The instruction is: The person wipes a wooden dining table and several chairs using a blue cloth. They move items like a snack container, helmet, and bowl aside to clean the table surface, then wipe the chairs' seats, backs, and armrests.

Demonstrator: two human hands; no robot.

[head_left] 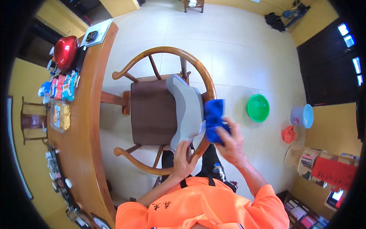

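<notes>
A round-backed wooden armchair (208, 78) with a brown seat (150, 112) stands in front of me, turned toward the left. Against its backrest leans a grey lumbar cushion (188, 108) with a curved outline. My right hand (231, 144) grips a blue cloth (214, 116), which lies against the outer side of the curved top rail. The cloth is slightly blurred. My left hand (183, 160) rests over the near part of the rail, its fingers stretched out to the cushion's near end and its thumb apart.
A long wooden table (91, 126) at the left bears a red helmet-like object (65, 52), snack packages (63, 87) and small items. On the tiled floor to the right stand a green basin (258, 108), a light-blue bucket (303, 115) and a small red-orange item (288, 134). Shelves fill the lower right.
</notes>
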